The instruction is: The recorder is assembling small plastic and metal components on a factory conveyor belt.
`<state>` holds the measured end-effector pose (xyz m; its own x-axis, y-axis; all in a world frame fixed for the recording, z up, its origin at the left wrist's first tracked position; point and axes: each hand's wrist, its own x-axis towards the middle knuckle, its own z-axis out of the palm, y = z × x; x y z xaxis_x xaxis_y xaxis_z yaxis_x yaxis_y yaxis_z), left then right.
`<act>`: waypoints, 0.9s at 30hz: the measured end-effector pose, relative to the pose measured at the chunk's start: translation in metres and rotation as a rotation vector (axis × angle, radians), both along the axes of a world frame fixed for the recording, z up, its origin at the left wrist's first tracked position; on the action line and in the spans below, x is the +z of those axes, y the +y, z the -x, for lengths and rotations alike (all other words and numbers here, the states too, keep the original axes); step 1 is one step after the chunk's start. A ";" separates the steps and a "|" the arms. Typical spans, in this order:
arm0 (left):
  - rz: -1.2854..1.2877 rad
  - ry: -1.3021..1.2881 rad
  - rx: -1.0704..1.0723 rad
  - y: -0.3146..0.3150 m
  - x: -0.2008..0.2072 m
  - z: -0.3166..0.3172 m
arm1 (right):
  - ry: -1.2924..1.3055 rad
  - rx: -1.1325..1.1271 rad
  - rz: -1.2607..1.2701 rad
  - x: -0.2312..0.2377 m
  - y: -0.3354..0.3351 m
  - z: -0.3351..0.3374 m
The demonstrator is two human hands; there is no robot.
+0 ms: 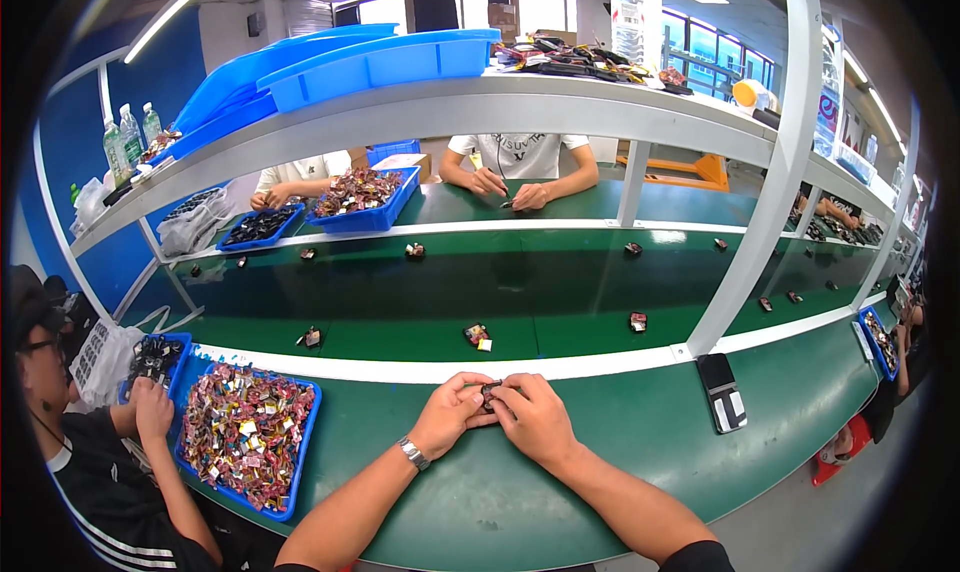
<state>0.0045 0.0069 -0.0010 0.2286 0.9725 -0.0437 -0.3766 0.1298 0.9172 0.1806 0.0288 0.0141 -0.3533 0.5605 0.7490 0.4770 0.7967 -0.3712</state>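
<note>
My left hand point(450, 417), with a metal-band watch point(413, 453) at its wrist, and my right hand point(537, 419) meet over the green worktop point(450, 502). Both are closed on a small dark part point(490, 396), held between the fingertips and mostly covered by them. Its exact kind cannot be made out. Left of my forearm stands a blue tray point(312, 442), heaped with small reddish wired parts point(245, 432) bearing white and yellow bits. Just beyond my hands, one similar small part point(478, 336) lies on the long green belt point(560, 312).
A white rail point(400, 370) and a slanting white post point(765, 197) border the belt. Right of my hands lies a flat black case point(722, 392) with white patches. Overhead, a shelf point(500, 107) carries blue bins point(380, 72). Co-workers sit at left, opposite and far right.
</note>
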 end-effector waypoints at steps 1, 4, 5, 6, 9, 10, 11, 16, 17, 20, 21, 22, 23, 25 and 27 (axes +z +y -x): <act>0.000 -0.001 0.003 -0.001 0.000 0.000 | 0.006 0.000 -0.026 -0.001 0.001 0.000; -0.014 0.008 0.017 -0.002 -0.001 0.000 | -0.004 -0.021 -0.030 0.000 -0.003 0.003; -0.016 0.015 0.017 -0.002 -0.001 0.000 | -0.005 -0.022 -0.030 0.000 -0.004 0.003; -0.018 0.023 0.016 -0.002 -0.001 0.000 | -0.006 -0.033 -0.032 -0.002 -0.003 0.004; 0.000 0.073 0.022 -0.002 0.000 -0.001 | -0.027 -0.053 -0.031 -0.005 -0.004 0.006; -0.003 0.075 0.020 -0.002 0.000 -0.001 | -0.049 -0.058 -0.025 -0.006 -0.004 0.006; 0.003 0.064 0.028 -0.001 0.000 -0.001 | -0.047 -0.060 -0.027 -0.005 -0.002 0.006; -0.045 0.091 0.131 -0.004 0.000 -0.006 | 0.178 0.090 0.228 0.003 0.000 0.006; -0.064 0.129 0.156 -0.002 -0.002 -0.007 | 0.179 0.087 0.225 0.001 0.002 0.003; -0.085 0.190 0.193 -0.002 -0.003 -0.008 | 0.314 0.197 0.436 -0.009 0.007 0.001; -0.084 0.210 0.205 -0.003 -0.003 -0.008 | 0.329 0.182 0.508 -0.009 0.006 0.003; -0.085 0.209 0.205 -0.004 -0.004 -0.009 | 0.342 0.169 0.583 -0.009 0.006 0.003; -0.104 0.273 0.214 -0.005 -0.004 -0.010 | 0.340 0.169 0.581 -0.008 0.007 0.004; -0.121 0.336 0.223 -0.005 -0.007 -0.010 | 0.330 0.145 0.673 -0.007 0.006 0.006; -0.142 0.309 0.216 -0.005 -0.011 -0.008 | 0.335 0.152 0.695 -0.007 0.005 0.006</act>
